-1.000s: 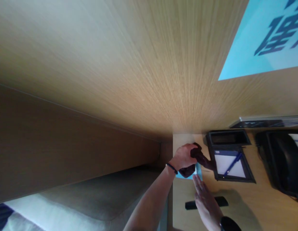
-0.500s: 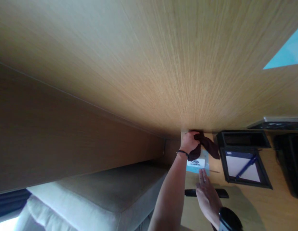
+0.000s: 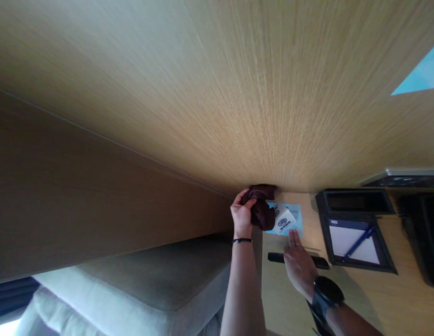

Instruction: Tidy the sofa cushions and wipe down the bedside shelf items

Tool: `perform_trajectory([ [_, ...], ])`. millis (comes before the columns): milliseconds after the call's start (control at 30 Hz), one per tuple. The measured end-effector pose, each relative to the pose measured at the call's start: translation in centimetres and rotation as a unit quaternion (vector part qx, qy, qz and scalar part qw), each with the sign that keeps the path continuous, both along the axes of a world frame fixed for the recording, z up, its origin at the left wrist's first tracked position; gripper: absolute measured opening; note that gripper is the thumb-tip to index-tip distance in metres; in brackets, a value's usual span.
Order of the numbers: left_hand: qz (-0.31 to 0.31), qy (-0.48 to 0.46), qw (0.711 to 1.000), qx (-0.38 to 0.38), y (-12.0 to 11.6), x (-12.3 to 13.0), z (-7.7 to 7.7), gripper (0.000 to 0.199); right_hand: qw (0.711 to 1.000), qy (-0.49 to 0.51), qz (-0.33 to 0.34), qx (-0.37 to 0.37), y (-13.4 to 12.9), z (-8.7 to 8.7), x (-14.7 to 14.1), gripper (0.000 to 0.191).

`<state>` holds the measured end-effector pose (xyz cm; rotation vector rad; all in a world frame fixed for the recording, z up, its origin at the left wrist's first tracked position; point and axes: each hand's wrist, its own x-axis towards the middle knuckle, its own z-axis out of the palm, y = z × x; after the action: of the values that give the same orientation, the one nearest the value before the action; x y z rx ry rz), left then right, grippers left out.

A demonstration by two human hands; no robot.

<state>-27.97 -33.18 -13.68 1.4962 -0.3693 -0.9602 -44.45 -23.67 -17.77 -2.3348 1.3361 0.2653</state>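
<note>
My left hand (image 3: 242,212) is closed round a bunched dark maroon cloth (image 3: 263,214) at the desk's left end, close to the wall. Right of the cloth lies a light blue sheet (image 3: 296,211), with a small white folded card (image 3: 284,220) bearing dark print standing or lying on it; the cloth hides part of both. My right hand (image 3: 301,263) reaches over a black remote control (image 3: 320,262), fingers stretched out together, their tips at the sheet's lower edge by the card. Whether the fingers press on the sheet I cannot tell.
A dark tray (image 3: 387,267) holds a white notepad (image 3: 353,245) and a blue pen (image 3: 359,243). Behind it is a dark box-like compartment (image 3: 357,192). A black object (image 3: 422,233) stands at far right. A wood panel (image 3: 238,93) rises behind; a pale cushioned seat (image 3: 160,280) is at left.
My left hand has moved left with the cloth, uncovering more of the desk's back. The blue sheet, card and remote have shifted slightly up and left, with my right hand beside them.
</note>
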Motion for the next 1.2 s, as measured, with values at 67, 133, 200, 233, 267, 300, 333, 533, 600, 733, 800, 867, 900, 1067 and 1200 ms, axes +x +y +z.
perform_trajectory([
  [67,0.02,-0.043,0.999,-0.018,1.3,2.2,2.2,0.048,1.0,-0.002,0.018,-0.009,-1.7,0.0,0.3,0.035],
  [133,0.032,-0.07,0.997,-0.012,2.6,3.8,3.6,0.047,0.999,-0.002,0.032,-0.015,-3.2,0.3,0.8,0.039],
  [200,0.037,-0.079,0.996,0.004,3.7,4.5,3.9,0.046,0.999,-0.002,0.031,-0.018,-4.0,0.5,1.1,0.044],
  [233,0.038,-0.079,0.996,0.014,4.2,4.4,3.7,0.046,1.0,0.001,0.024,-0.014,-4.1,0.5,1.1,0.044],
  [267,0.037,-0.077,0.996,0.025,4.7,4.1,3.2,0.047,1.0,0.002,0.014,-0.009,-4.1,0.3,1.0,0.044],
  [300,0.036,-0.076,0.996,0.035,5.1,3.7,2.5,0.046,1.0,0.001,0.006,-0.003,-4.0,0.1,0.8,0.044],
  [333,0.035,-0.076,0.995,0.046,5.4,3.1,1.8,0.046,1.0,-0.004,0.001,0.002,-3.9,-0.2,0.5,0.043],
  [533,-0.034,-0.075,0.994,0.07,5.2,-1.1,-1.5,0.042,0.998,-0.058,0.005,0.02,-3.8,-1.1,-0.9,0.043],
  [600,-0.047,-0.096,0.992,0.061,4.0,-1.9,-1.9,0.041,0.998,-0.062,0.009,0.033,-3.9,-0.9,-1.0,0.044],
  [733,-0.051,-0.132,0.988,0.061,1.4,-2.3,-2.2,0.039,0.996,-0.064,0.0,0.061,-4.3,-0.5,-1.0,0.04],
  [800,-0.049,-0.123,0.99,0.055,0.9,-1.9,-1.8,0.039,0.995,-0.076,-0.008,0.062,-4.6,-0.3,-1.2,0.036],
  [867,-0.029,-0.123,0.991,0.043,1.3,-1.0,-0.8,0.04,0.994,-0.092,-0.018,0.056,-4.6,0.2,-1.5,0.037],
  [900,-0.014,-0.131,0.991,0.038,1.8,-0.5,-0.1,0.041,0.993,-0.101,-0.025,0.052,-4.5,0.6,-1.7,0.038],
  [1067,-0.036,-0.221,0.973,0.057,7.3,1.2,3.0,0.047,0.984,-0.126,-0.108,0.059,-0.9,2.9,-5.0,0.031],
  [1200,-0.272,-0.352,0.891,0.09,15.1,-2.9,-0.1,0.047,0.919,-0.182,-0.306,0.172,5.1,2.5,-12.4,0.044],
])
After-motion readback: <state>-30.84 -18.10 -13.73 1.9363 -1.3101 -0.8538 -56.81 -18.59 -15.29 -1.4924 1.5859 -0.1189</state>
